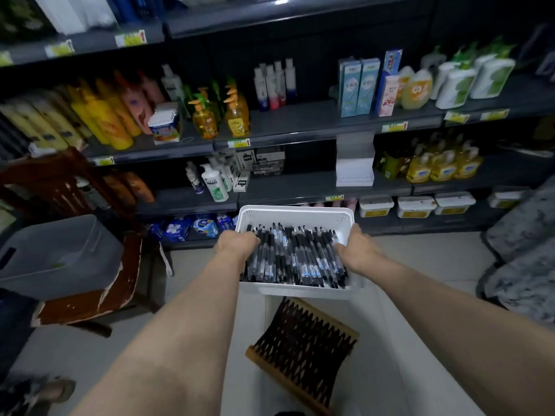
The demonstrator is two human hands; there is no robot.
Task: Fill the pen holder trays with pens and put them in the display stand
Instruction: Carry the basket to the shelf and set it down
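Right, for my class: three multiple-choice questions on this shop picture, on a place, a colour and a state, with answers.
1. Where is the black mesh pen holder tray? A on a shelf; B in the white bin; C on the floor.
2. What colour is the basket holding the pens? A red; B green; C white.
3. What are the left hand and right hand doing? A digging into the pens; B hanging idle; C holding bottles.
Answers: B, it leans inside the bin; C, its walls are white; A, both hands' fingers are among the pens.
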